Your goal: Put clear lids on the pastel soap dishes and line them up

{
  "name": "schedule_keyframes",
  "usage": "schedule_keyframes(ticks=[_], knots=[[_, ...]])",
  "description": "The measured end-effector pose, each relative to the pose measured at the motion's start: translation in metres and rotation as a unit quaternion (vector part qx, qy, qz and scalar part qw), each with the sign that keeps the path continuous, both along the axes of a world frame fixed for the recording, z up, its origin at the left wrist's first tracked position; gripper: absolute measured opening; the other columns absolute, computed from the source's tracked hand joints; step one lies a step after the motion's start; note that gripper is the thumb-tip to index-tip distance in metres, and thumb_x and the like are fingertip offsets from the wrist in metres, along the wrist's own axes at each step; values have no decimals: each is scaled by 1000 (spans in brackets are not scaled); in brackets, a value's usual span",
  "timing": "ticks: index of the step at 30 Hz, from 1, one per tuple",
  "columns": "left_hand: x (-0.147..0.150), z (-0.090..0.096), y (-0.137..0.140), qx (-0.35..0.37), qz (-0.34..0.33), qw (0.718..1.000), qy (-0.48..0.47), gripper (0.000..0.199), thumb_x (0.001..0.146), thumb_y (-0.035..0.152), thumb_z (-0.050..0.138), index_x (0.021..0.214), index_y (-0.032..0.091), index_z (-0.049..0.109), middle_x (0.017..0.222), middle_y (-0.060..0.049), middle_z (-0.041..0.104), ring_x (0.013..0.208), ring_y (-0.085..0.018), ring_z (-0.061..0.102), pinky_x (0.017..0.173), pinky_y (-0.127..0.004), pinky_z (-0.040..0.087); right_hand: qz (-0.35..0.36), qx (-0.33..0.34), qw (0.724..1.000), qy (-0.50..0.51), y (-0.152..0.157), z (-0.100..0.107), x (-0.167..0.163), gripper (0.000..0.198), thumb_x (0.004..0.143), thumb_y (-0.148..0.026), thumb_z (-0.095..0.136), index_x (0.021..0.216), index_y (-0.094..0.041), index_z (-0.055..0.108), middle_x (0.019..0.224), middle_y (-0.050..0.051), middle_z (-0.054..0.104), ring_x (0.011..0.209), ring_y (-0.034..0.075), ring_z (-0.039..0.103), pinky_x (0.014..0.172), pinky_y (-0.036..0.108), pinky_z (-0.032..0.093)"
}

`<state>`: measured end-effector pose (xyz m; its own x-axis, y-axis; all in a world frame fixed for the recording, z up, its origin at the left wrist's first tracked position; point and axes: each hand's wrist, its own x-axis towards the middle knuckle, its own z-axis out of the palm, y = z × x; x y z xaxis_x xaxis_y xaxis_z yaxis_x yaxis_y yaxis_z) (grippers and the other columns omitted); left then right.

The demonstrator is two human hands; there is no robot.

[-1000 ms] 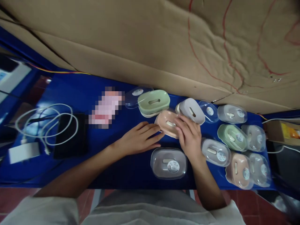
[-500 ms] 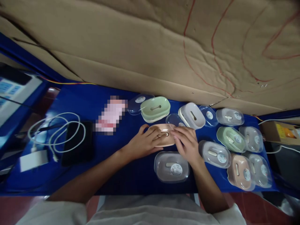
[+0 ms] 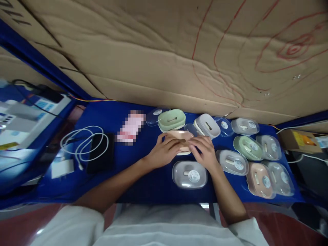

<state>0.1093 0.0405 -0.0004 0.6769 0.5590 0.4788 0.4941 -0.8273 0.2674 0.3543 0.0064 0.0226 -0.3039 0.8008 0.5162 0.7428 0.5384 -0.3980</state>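
1. pink soap box (image 3: 182, 136): smooth, matt plastic.
2. clear lid (image 3: 189, 175): glossy, see-through plastic with a paper sticker.
3. desk (image 3: 143, 181): glossy blue surface.
4. cardboard (image 3: 164, 51): matt, creased, along the desk's far edge.
5. white cable (image 3: 83, 145): smooth plastic.

No text, brand or number can be read. Round white stickers (image 3: 194, 176) sit on the clear lids of the soap boxes on the blue worktop (image 3: 153, 184), but their print is too small and blurred to make out; they show on the box at 6 o'clock from the hands and on the boxes from 1 to 4 o'clock. At 10 o'clock a pink item (image 3: 130, 127) is pixelated, so nothing on it can be read. At 12 o'clock the cardboard sheet (image 3: 153, 54) bears red drawn lines and rings (image 3: 292, 49), which form no letters. At far 9 o'clock a white device (image 3: 33, 114) carries small blue labels, illegible.
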Motion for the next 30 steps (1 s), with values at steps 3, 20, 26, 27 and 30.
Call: schedule_keyframes(ticks=[3, 20, 26, 27, 30], knots=[[-5, 0, 2, 43, 5, 998, -46, 26, 110, 21, 60, 133, 25, 71, 129, -6, 81, 121, -24, 72, 117, -50, 35, -42, 21, 998, -36, -1, 2, 2, 21, 108, -33, 62, 116, -25, 80, 122, 6, 82, 118, 25, 72, 107, 45, 47], [3, -1, 6, -71, 22, 993, 87, 60, 106, 4, 47, 162, 26, 51, 170, -16, 50, 161, -32, 44, 132, -65, 27, 101, -249, 945, -187, -105, 23, 14, 94, 83, -30, 93, 165, -31, 46, 170, 12, 51, 155, 37, 52, 125, 70, 45], [-18, 36, -29, -36, -94, 994, -49, 38, 110, 22, 55, 148, 21, 59, 142, -15, 72, 139, -24, 64, 124, -46, 47, 85, -217, 967, -107, -90, 4, 20, 78, 96, -45, 81, 164, -22, 49, 166, 16, 55, 155, 34, 52, 118, 56, 57], [-20, 38, -39, -35, -104, 992, -57, 34, 111, 30, 57, 142, 20, 62, 137, -14, 75, 133, -24, 67, 122, -44, 49, 77, -215, 970, -89, -87, 3, 21, 74, 98, -46, 78, 163, -22, 50, 165, 16, 57, 154, 33, 53, 118, 56, 57], [-19, 30, -71, -29, -96, 995, -24, 30, 109, 44, 64, 132, 25, 69, 128, -8, 79, 126, -23, 69, 125, -43, 44, 43, -171, 984, -39, -80, 4, 27, 61, 103, -41, 73, 159, -27, 55, 155, 13, 67, 147, 31, 61, 119, 56, 55]])
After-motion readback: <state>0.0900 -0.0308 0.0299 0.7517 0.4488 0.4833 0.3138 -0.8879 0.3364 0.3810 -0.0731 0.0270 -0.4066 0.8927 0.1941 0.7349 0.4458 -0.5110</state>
